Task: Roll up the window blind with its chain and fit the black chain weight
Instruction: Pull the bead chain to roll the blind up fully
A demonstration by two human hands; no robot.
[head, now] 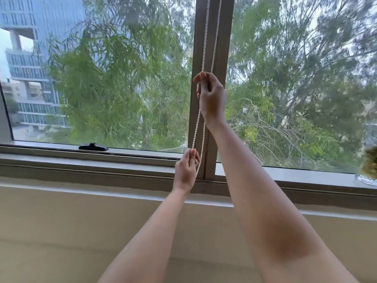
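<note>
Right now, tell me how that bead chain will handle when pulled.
The chain is probably limp: below the right hand it hangs in a slack curve to the left hand. It looks light, since fingertips alone pinch it. The small smooth beads may slip, so a firm pinch seems wise.

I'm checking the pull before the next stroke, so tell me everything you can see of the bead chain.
The bead chain is a white loop of small round beads, plastic by the look of it. Its two strands hang close together down the brown window post from beyond the top of the picture. The right hand grips it high up; the left hand pinches one strand lower, near the sill. Between the hands the strands run slightly slanted. The loop's bottom is hidden behind the left hand. No black weight is visible on it.
</note>
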